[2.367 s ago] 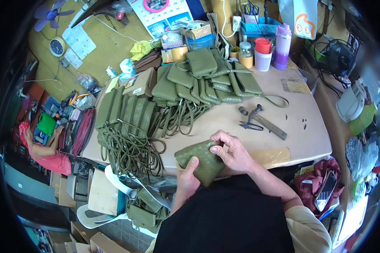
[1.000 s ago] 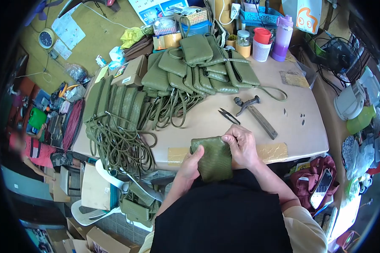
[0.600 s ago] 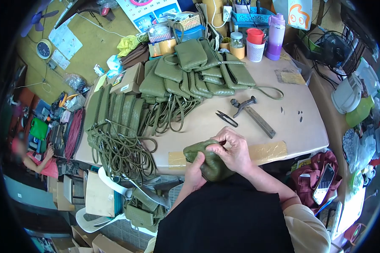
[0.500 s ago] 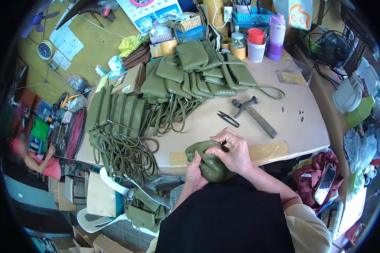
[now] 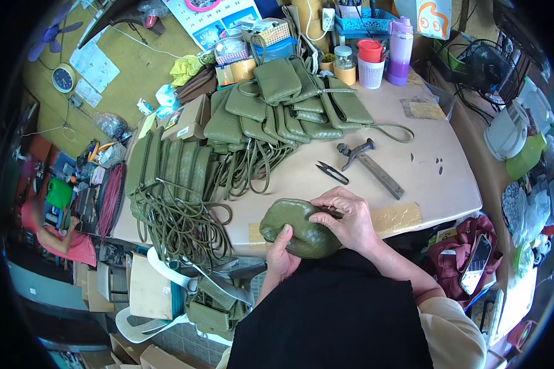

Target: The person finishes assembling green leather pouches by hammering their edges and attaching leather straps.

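Note:
An olive-green leather-look pouch (image 5: 294, 222) with a woven pattern bulges between my hands above the table's front edge. My left hand (image 5: 282, 255) grips its lower left side, thumb on top. My right hand (image 5: 346, 220) pinches the pouch's upper right edge with thumb and fingers; what lies under those fingertips is hidden. Beyond my hands, thread snips (image 5: 333, 174) lie on the table, beside a hammer (image 5: 375, 166) with a wooden handle.
Stacked green pouches (image 5: 271, 104) and more with long straps (image 5: 181, 215) cover the table's left and back. A purple bottle (image 5: 400, 52) and red-lidded cup (image 5: 370, 64) stand behind. A maroon bag (image 5: 452, 261) with a phone is at right. Another person (image 5: 58, 237) is far left.
The pouch has turned in my hands and looks rounder, showing more of its smooth upper face. My left hand has shifted slightly lower and my right hand slightly right.

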Demonstrator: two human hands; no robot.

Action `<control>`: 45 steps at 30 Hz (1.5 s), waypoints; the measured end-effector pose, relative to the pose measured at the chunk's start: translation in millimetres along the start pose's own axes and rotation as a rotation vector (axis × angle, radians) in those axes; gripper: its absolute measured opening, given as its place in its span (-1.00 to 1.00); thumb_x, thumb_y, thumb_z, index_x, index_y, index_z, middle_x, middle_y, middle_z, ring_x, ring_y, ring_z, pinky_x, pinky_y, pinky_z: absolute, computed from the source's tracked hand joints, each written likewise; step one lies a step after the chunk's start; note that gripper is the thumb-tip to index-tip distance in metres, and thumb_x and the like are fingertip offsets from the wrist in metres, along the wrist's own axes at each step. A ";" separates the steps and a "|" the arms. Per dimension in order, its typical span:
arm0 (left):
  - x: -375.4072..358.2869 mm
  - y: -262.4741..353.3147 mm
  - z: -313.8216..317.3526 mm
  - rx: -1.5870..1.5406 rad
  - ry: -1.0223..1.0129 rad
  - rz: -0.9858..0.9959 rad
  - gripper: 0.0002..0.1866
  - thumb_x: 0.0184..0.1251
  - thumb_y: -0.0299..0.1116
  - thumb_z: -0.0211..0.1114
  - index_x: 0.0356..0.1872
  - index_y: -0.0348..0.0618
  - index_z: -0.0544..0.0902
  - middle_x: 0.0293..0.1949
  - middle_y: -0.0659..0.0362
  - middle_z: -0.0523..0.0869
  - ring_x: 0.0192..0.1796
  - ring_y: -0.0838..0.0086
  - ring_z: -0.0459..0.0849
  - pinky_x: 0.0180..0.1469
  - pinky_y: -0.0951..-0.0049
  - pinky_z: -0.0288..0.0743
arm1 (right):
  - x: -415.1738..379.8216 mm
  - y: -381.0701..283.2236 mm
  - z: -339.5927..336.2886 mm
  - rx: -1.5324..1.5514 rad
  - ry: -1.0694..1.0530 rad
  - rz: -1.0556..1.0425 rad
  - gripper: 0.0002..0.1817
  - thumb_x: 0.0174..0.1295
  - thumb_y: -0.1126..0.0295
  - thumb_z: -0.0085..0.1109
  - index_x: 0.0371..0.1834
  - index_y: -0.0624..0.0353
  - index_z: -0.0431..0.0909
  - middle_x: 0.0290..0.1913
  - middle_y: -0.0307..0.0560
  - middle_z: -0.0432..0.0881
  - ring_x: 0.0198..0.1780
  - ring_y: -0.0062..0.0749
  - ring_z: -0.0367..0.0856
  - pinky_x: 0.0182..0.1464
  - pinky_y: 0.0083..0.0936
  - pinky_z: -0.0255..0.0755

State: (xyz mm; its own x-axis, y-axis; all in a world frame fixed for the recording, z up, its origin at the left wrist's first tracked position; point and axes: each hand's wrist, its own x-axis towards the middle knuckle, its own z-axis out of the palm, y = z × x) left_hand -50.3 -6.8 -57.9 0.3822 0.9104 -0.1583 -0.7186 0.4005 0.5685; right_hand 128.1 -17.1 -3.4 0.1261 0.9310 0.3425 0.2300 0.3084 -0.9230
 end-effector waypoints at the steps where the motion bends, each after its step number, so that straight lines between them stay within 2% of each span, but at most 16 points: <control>1: -0.5 1.5 -0.9 0.002 0.000 0.000 -0.57 0.41 -0.42 0.16 0.27 -0.21 0.37 0.17 0.04 0.55 0.21 0.26 0.54 0.29 0.16 0.43 | 1.0 -0.7 0.8 0.002 0.001 -0.001 -0.72 0.05 0.48 0.45 -0.16 0.31 0.70 -0.24 -0.06 0.68 -0.20 -0.42 0.66 -0.14 -0.51 0.57; 19: -6.1 -5.8 5.5 0.023 -0.129 -0.034 -0.53 0.40 -0.40 0.18 0.29 -0.23 0.36 0.20 0.04 0.53 0.27 0.27 0.50 0.34 0.14 0.38 | 4.7 -11.0 2.4 -0.111 0.033 0.020 -0.92 0.13 0.55 0.31 -0.32 0.30 0.66 -0.40 -0.05 0.69 -0.38 -0.41 0.66 -0.27 -0.50 0.54; 21: -7.4 -5.6 14.3 0.016 -0.272 0.050 -0.50 0.38 -0.42 0.19 0.31 -0.22 0.33 0.21 0.05 0.52 0.29 0.28 0.48 0.35 0.18 0.34 | 14.0 -4.6 -2.8 -0.188 0.091 0.023 -0.91 0.15 0.49 0.26 -0.36 0.28 0.57 -0.41 0.09 0.65 -0.41 -0.10 0.66 -0.33 -0.31 0.52; 22: -10.0 4.2 25.4 0.019 -0.279 0.046 -0.50 0.38 -0.42 0.19 0.31 -0.22 0.33 0.21 0.05 0.52 0.29 0.28 0.48 0.35 0.18 0.34 | 18.1 -4.0 -8.6 -0.189 0.099 0.021 -0.91 0.15 0.49 0.26 -0.36 0.28 0.57 -0.41 0.09 0.65 -0.41 -0.10 0.66 -0.33 -0.31 0.52; 25: -15.3 56.4 28.4 0.269 -0.445 -0.069 -0.54 0.37 -0.40 0.21 0.27 -0.19 0.41 0.26 0.05 0.48 0.28 0.31 0.47 0.32 0.24 0.33 | 22.7 -6.4 -38.7 -0.335 0.145 -0.079 -0.92 0.16 0.50 0.23 -0.39 0.27 0.53 -0.45 0.11 0.61 -0.40 0.04 0.61 -0.34 -0.26 0.47; 27: -15.2 94.9 1.3 1.146 -0.098 -0.130 -0.68 0.39 -0.34 0.22 0.10 -0.23 0.56 0.10 0.07 0.62 0.09 0.35 0.59 0.15 0.33 0.43 | 21.0 -10.1 -43.1 -0.382 0.060 -0.135 -0.92 0.16 0.50 0.23 -0.40 0.26 0.53 -0.46 0.12 0.60 -0.40 0.06 0.61 -0.35 -0.25 0.47; 28: -13.5 88.7 5.9 1.145 -0.082 -0.132 -0.68 0.39 -0.34 0.22 0.10 -0.23 0.56 0.10 0.07 0.62 0.09 0.35 0.59 0.15 0.33 0.43 | 18.9 -11.4 -40.5 -0.418 -0.036 -0.188 -0.91 0.15 0.49 0.23 -0.40 0.26 0.53 -0.47 0.12 0.60 -0.40 0.07 0.60 -0.35 -0.24 0.46; 30: -0.6 68.3 54.1 1.379 0.014 0.765 -0.76 0.41 -0.29 0.22 -0.15 -0.28 0.66 -0.20 0.16 0.73 -0.19 0.45 0.66 -0.08 0.41 0.49 | 14.5 -15.7 -29.0 -0.389 -0.135 -0.176 -0.90 0.14 0.48 0.26 -0.41 0.26 0.54 -0.48 0.11 0.60 -0.41 0.07 0.60 -0.36 -0.22 0.45; 31: 3.6 63.6 57.8 1.382 0.045 0.761 -0.76 0.41 -0.29 0.22 -0.15 -0.28 0.66 -0.20 0.16 0.73 -0.19 0.45 0.66 -0.08 0.41 0.49 | 13.6 -18.7 -25.5 -0.351 -0.212 -0.133 -0.89 0.13 0.47 0.28 -0.40 0.26 0.54 -0.48 0.10 0.60 -0.41 0.07 0.60 -0.36 -0.22 0.45; 33: 12.5 58.0 59.8 1.454 -0.201 0.336 -0.83 0.39 -0.41 0.20 -0.25 -0.33 0.64 -0.39 0.23 0.70 -0.33 0.61 0.59 -0.20 0.55 0.47 | 13.3 -19.6 -23.3 -0.302 -0.321 -0.084 -0.83 0.12 0.45 0.33 -0.41 0.28 0.52 -0.48 0.06 0.61 -0.44 -0.01 0.62 -0.36 -0.27 0.44; 34: 12.9 55.4 57.3 1.451 -0.192 0.340 -0.83 0.39 -0.41 0.20 -0.25 -0.33 0.64 -0.39 0.23 0.70 -0.33 0.61 0.59 -0.20 0.55 0.47 | 13.3 -19.3 -24.7 -0.302 -0.330 -0.088 -0.83 0.12 0.45 0.33 -0.41 0.28 0.52 -0.48 0.06 0.61 -0.44 -0.01 0.62 -0.36 -0.27 0.44; 36: 11.5 50.9 51.6 1.210 -0.241 0.071 -0.88 0.37 -0.45 0.22 -0.29 -0.31 0.62 -0.38 0.27 0.67 -0.31 0.68 0.53 -0.21 0.58 0.43 | 11.7 -20.4 -27.7 -0.275 -0.380 -0.095 -0.79 0.13 0.38 0.34 -0.39 0.27 0.53 -0.50 0.07 0.60 -0.47 0.00 0.60 -0.37 -0.25 0.42; 37: 6.8 50.7 52.5 1.231 -0.255 0.025 -0.91 0.36 -0.46 0.23 -0.28 -0.28 0.61 -0.40 0.34 0.61 -0.32 0.72 0.49 -0.22 0.62 0.39 | 12.7 -25.6 -32.6 -0.276 -0.380 -0.090 -0.79 0.13 0.38 0.34 -0.39 0.27 0.53 -0.50 0.07 0.60 -0.47 0.00 0.60 -0.37 -0.25 0.42; 42: -18.8 65.3 57.2 0.999 -0.116 -0.060 -0.89 0.40 -0.37 0.23 -0.28 -0.20 0.58 -0.45 0.44 0.49 -0.38 0.77 0.36 -0.31 0.68 0.28 | 29.5 -61.2 -72.9 -0.544 -1.002 0.109 -0.53 0.25 -0.06 0.17 -0.31 0.21 0.62 -0.43 0.12 0.63 -0.28 0.12 0.63 -0.17 -0.12 0.43; 44: -8.1 61.8 35.5 0.921 -0.153 -0.137 -0.88 0.38 -0.36 0.24 -0.31 -0.18 0.59 -0.46 0.45 0.48 -0.38 0.77 0.37 -0.30 0.66 0.30 | 33.7 -29.4 -74.3 -0.579 -1.062 0.069 -0.44 0.20 -0.18 0.16 -0.30 0.19 0.63 -0.37 0.11 0.66 -0.21 0.06 0.64 -0.16 -0.11 0.43; 45: 9.5 53.2 23.4 1.088 -0.087 -0.065 -0.84 0.35 -0.34 0.28 -0.34 -0.21 0.59 -0.47 0.44 0.47 -0.37 0.78 0.37 -0.31 0.67 0.29 | 41.2 -5.7 -71.2 -0.586 -0.989 0.169 -0.44 0.17 -0.20 0.18 -0.32 0.18 0.63 -0.37 0.11 0.66 -0.19 0.02 0.65 -0.16 -0.10 0.42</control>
State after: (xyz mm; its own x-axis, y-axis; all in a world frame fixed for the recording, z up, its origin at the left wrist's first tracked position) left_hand -71.3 20.7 -10.2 0.4712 0.8633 -0.1810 0.1867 0.1030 0.9770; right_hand 200.7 5.6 28.5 -0.5516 0.7773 -0.3026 0.7259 0.2686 -0.6331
